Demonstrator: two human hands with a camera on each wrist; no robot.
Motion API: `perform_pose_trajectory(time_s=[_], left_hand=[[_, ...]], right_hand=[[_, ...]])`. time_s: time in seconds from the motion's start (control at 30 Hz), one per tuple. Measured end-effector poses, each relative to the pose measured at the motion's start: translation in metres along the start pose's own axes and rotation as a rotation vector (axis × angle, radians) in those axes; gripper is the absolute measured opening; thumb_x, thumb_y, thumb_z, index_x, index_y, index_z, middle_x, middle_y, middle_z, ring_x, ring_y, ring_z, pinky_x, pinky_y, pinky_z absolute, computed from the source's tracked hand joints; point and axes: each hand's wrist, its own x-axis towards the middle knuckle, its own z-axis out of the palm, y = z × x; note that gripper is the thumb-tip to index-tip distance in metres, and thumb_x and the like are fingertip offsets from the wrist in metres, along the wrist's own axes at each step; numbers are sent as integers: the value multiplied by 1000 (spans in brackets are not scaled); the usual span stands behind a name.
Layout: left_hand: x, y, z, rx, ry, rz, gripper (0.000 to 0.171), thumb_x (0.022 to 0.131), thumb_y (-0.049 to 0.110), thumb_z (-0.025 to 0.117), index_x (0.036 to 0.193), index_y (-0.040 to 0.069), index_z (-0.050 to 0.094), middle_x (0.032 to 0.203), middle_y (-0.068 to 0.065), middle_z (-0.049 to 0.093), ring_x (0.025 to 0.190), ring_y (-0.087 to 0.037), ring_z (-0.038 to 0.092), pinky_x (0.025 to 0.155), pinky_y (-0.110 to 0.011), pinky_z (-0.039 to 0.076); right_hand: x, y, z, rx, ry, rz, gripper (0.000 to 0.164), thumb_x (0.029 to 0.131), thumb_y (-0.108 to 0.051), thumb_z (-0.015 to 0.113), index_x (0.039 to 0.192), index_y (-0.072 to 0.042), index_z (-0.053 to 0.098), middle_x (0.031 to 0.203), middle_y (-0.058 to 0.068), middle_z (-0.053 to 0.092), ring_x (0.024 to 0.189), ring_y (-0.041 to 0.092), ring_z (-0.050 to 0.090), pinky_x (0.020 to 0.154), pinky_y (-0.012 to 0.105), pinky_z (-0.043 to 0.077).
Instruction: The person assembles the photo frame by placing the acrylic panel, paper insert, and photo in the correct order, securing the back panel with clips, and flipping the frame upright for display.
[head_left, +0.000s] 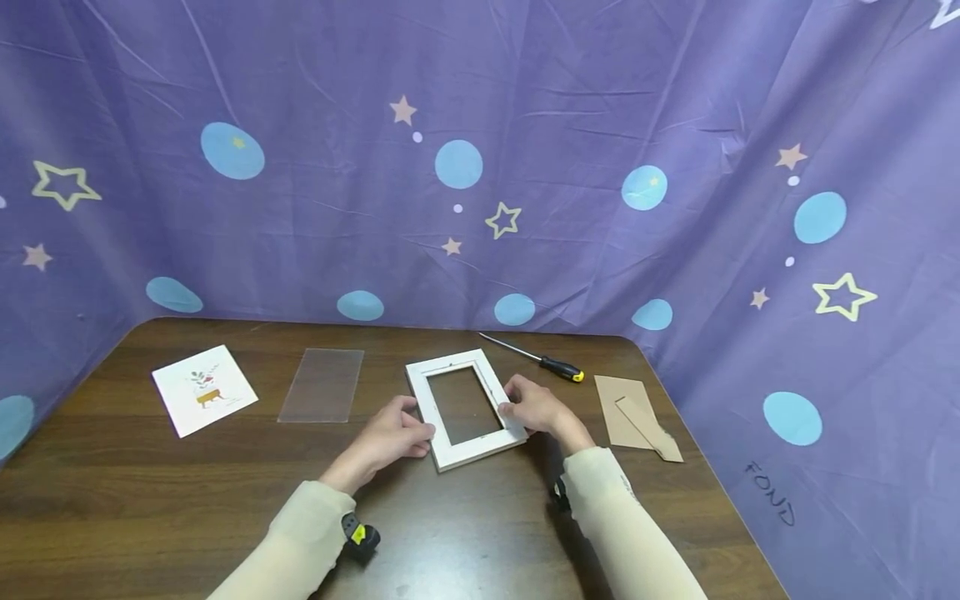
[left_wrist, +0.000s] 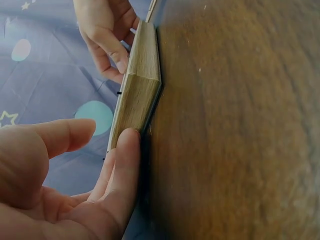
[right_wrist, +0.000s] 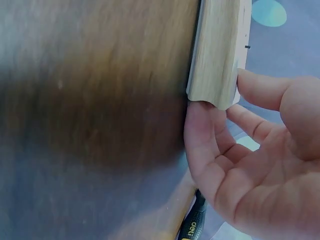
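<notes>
A white picture frame (head_left: pixel 480 448) with an open middle lies on the table before me, its back side up. Bare wood shows along its sides in both wrist views. My left hand (head_left: pixel 386 435) touches the frame's left side with extended fingers, and its thumb (left_wrist: pixel 75 134) stands apart from the frame. At the right side, my right hand (head_left: pixel 538 407) pinches the frame near a corner. In the right wrist view the thumb (right_wrist: pixel 260 90) presses the white face while the fingers curl against the end.
A floral print card (head_left: pixel 204 390) and a clear sheet (head_left: pixel 322 386) lie on the left of the wooden table (head_left: pixel 187 517). A screwdriver (head_left: pixel 558 367) lies behind the frame, and a brown backing board with a stand (head_left: pixel 618 400) is at the right. A purple curtain (head_left: pixel 322 208) surrounds the table.
</notes>
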Motion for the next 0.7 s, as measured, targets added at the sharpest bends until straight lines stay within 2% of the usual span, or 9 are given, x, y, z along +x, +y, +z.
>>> perform_pose_trajectory(time_s=[0.33,0.7], left_hand=[[-2,-2,-9,81,10,-3,72,95,1,72,154,-13,34,99,-19,70,75,-19,70,72,-34,63],[-8,-1,-22,140,-16,-3,72,95,1,71,155,-12,35,97,-16,69,74,-18,69,71,-35,63]], right_hand=[[-11,-10,10,53,-5,42,21,98,-12,70,114,-4,57,113,22,66,81,29,71,60,42,62],[-23,-21,21,79,1,60,23,98,-10,70,114,-2,55,113,27,64,79,30,73,59,42,63]])
